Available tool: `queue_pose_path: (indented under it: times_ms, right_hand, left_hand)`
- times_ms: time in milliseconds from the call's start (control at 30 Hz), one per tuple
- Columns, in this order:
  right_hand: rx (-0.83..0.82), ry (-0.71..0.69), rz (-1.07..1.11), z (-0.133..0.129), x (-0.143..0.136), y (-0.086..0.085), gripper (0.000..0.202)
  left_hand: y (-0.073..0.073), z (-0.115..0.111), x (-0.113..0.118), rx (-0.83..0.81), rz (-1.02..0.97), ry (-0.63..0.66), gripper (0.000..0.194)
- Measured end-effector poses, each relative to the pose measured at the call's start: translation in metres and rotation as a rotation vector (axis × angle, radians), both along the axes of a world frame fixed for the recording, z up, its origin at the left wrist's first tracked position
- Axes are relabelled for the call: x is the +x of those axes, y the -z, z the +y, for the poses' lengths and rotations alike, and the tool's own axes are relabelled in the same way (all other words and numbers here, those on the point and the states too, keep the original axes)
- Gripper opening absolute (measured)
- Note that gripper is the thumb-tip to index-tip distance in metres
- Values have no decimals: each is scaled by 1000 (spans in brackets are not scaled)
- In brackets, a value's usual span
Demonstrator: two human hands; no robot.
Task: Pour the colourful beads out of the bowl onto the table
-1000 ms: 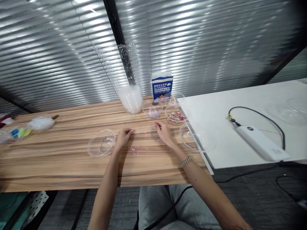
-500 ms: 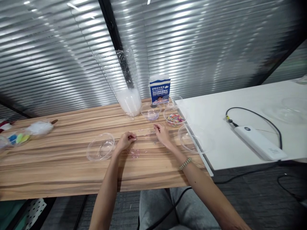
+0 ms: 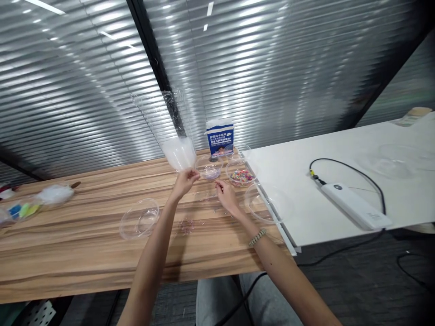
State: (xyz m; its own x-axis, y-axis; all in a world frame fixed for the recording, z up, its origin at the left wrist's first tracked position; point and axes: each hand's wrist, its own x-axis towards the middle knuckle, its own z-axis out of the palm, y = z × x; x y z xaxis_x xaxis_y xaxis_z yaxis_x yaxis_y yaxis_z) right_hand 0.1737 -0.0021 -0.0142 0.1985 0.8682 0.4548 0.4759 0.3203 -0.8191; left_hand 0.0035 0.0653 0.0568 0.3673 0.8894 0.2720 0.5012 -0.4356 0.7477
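Observation:
My left hand [image 3: 186, 182] is closed in a pinch at the left rim of a clear bowl [image 3: 208, 168] with small pale purple pieces in it. Whatever lies between those fingertips is too small to make out. Just below that bowl, my right hand [image 3: 225, 194] also pinches, its fingertips pointing left; I cannot tell what they hold. Beside it stands a clear bowl of small multicoloured pieces [image 3: 242, 176]. A loose patch of tiny pink pieces [image 3: 186, 226] lies on the wooden table [image 3: 102, 258], with more scattered bits between the hands.
An open clear bowl [image 3: 139, 219] sits to the left, another clear container [image 3: 263, 203] to the right. Behind are a white-filled plastic bag [image 3: 179, 153] and a blue packet [image 3: 220, 138]. A white power bank [image 3: 356, 206] with a black cable lies on the white table [image 3: 299, 181].
My left hand has moved up and right, from above the pink pieces to the rim of the purple-piece bowl. The right hand stays near its place. The view has shifted slightly.

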Motion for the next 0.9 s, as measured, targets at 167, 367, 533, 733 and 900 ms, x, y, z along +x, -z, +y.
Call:
queue_pose_path:
  times_ms: [167,367,533,733,900]
  right_hand:
    - [10,20,0,0,5,-2,28]
    - [2,24,0,3,2,-1,27]
    - [-25,-12,-6,1,-3,0,27]
    - [-36,4,-19,3,3,2,29]
    - [-31,1,-36,3,3,3,29]
  left_hand:
    - [-16,32,30,164,-50,-150,22]
    - [38,-3,-18,160,21,-285,17]
    - [73,-26,-40,49,107,-219,10]
    - [76,-23,-35,37,162,-160,8]
    - [75,-21,-36,39,175,-154,9]
